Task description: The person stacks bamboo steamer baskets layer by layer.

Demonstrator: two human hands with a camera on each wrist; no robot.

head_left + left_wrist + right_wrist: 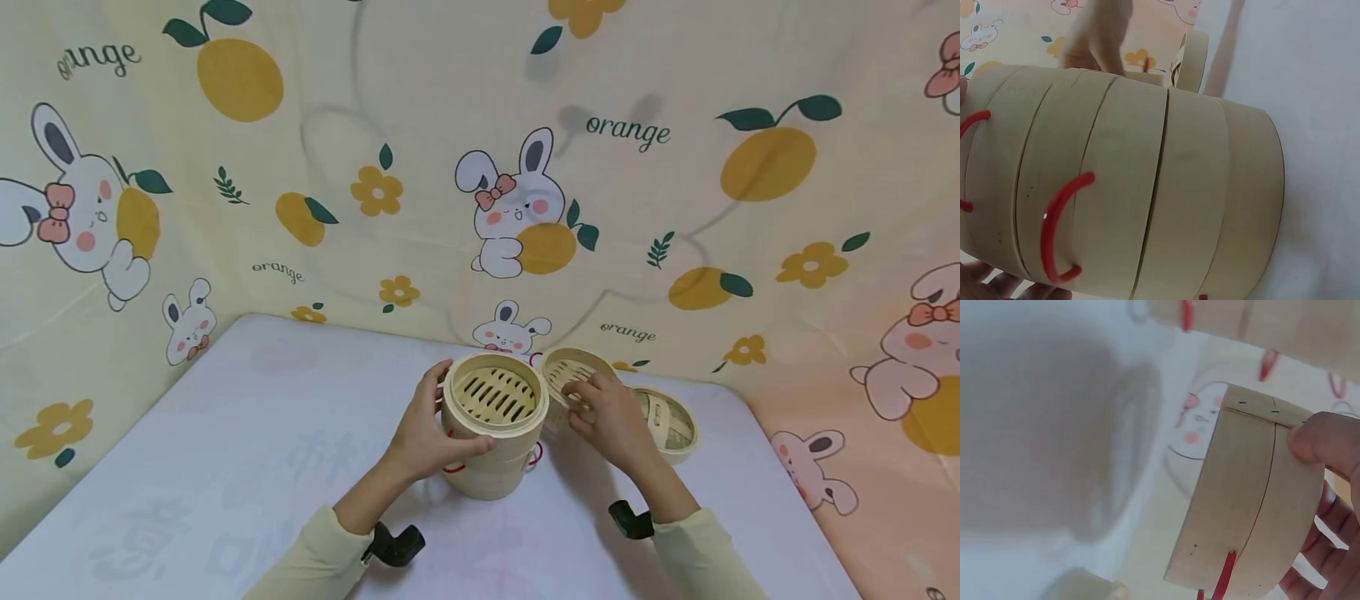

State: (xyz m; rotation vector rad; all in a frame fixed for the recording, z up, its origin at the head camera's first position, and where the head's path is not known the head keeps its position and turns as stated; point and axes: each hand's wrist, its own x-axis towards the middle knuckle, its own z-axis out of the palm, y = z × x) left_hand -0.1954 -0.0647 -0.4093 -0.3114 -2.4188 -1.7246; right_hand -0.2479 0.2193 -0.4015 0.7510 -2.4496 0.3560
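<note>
My left hand (pixel 420 442) grips a stack of round bamboo steamer baskets (pixel 498 471) from its left side, thumb in front and fingers behind. Red loop handles (pixel 1054 228) stick out from the stack's wall, and the top basket shows a slatted floor (pixel 495 396). Just right of the stack, my right hand (pixel 618 421) holds another bamboo steamer basket (pixel 1241 487), tilted, with its slats visible in the head view. In the right wrist view the thumb presses that basket's wall while the fingers lie on its other side. Part of this basket is hidden behind the stack and hand.
A round woven bamboo lid (pixel 678 429) with a strap across it lies right of my right hand. All stands on a white table (pixel 285 450), towards its far edge. A patterned cloth (pixel 420 92) with rabbits and oranges hangs behind.
</note>
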